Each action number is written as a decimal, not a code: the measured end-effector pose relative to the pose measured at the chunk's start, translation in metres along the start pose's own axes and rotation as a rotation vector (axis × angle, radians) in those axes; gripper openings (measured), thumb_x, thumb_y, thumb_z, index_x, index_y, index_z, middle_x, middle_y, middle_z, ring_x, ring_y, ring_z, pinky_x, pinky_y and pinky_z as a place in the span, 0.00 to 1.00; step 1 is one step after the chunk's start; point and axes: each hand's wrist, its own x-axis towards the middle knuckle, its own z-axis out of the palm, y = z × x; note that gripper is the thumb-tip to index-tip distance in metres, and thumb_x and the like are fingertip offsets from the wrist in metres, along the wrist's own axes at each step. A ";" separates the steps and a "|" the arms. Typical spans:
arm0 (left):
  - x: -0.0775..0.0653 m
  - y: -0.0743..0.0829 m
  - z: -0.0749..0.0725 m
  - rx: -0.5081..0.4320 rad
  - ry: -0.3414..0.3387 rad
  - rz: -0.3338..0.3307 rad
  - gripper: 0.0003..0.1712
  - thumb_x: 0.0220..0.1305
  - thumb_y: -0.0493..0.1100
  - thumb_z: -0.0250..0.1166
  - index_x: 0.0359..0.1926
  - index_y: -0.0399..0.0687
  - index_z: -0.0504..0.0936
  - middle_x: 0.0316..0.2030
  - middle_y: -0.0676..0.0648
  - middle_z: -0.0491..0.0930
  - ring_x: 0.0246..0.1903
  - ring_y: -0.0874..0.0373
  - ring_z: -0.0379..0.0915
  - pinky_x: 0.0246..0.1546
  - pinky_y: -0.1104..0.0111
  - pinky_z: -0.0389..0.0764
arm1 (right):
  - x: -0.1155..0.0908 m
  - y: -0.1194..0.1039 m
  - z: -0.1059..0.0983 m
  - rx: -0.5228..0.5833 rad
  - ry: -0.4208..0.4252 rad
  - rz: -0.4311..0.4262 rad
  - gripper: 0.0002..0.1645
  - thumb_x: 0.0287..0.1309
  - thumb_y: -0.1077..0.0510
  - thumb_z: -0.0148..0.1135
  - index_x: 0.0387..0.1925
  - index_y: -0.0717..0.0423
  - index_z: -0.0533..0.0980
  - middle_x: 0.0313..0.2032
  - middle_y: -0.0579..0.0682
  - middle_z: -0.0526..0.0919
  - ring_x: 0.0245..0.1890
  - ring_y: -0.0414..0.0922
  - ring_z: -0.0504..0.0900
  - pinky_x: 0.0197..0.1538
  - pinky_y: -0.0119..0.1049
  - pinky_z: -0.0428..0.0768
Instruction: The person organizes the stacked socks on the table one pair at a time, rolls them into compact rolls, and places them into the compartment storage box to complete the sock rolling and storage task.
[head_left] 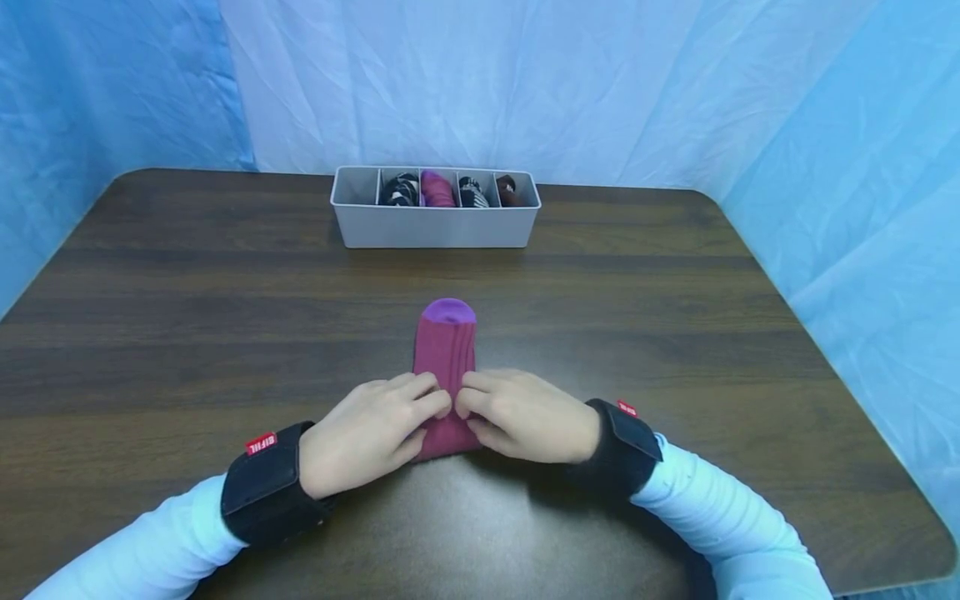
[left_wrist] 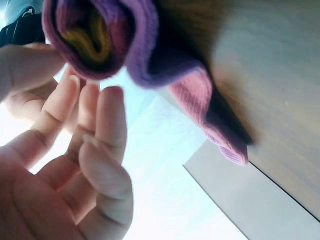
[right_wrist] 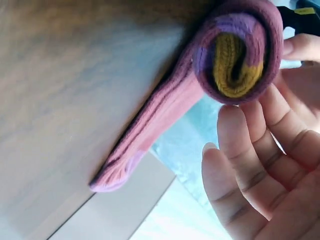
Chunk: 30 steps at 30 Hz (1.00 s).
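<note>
A maroon sock (head_left: 447, 346) with a purple toe lies lengthwise on the table, its near end rolled up. In the right wrist view the roll (right_wrist: 202, 67) shows as a spiral with a mustard-yellow core and purple patches. My left hand (head_left: 375, 425) pinches the roll's left end between thumb and fingertips. At the opposite end, my right hand (head_left: 532, 417) holds it the same way, the two hands' fingertips nearly meeting. In the left wrist view a purple part of the sock (left_wrist: 142, 40) bulges beside the roll, and the flat length runs away along the table.
A grey divided box (head_left: 435, 229) stands at the far edge of the dark wooden table (head_left: 225, 333). Several of its compartments hold rolled items, including a magenta roll (head_left: 437, 190); the leftmost is bare. Blue-white sheeting (head_left: 525, 83) hangs around the table.
</note>
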 end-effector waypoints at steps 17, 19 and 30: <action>0.000 0.004 -0.001 0.063 -0.073 0.037 0.16 0.36 0.44 0.67 0.30 0.48 0.74 0.24 0.55 0.71 0.26 0.63 0.65 0.26 0.71 0.67 | 0.000 -0.003 -0.001 -0.063 -0.041 -0.006 0.08 0.38 0.58 0.57 0.27 0.50 0.71 0.23 0.40 0.70 0.23 0.35 0.65 0.33 0.30 0.67; 0.000 0.004 -0.002 -0.008 -0.081 0.024 0.13 0.37 0.41 0.64 0.29 0.48 0.72 0.21 0.56 0.71 0.22 0.65 0.64 0.24 0.73 0.66 | 0.000 -0.003 -0.001 -0.039 -0.046 -0.002 0.07 0.38 0.59 0.56 0.27 0.50 0.71 0.21 0.40 0.70 0.22 0.35 0.65 0.31 0.29 0.67; 0.002 -0.003 -0.008 -0.157 -0.140 -0.062 0.09 0.45 0.40 0.61 0.27 0.51 0.67 0.18 0.56 0.67 0.19 0.67 0.58 0.19 0.78 0.61 | 0.001 -0.003 0.001 0.012 0.031 -0.019 0.09 0.44 0.62 0.54 0.31 0.51 0.71 0.29 0.41 0.71 0.28 0.35 0.68 0.36 0.26 0.69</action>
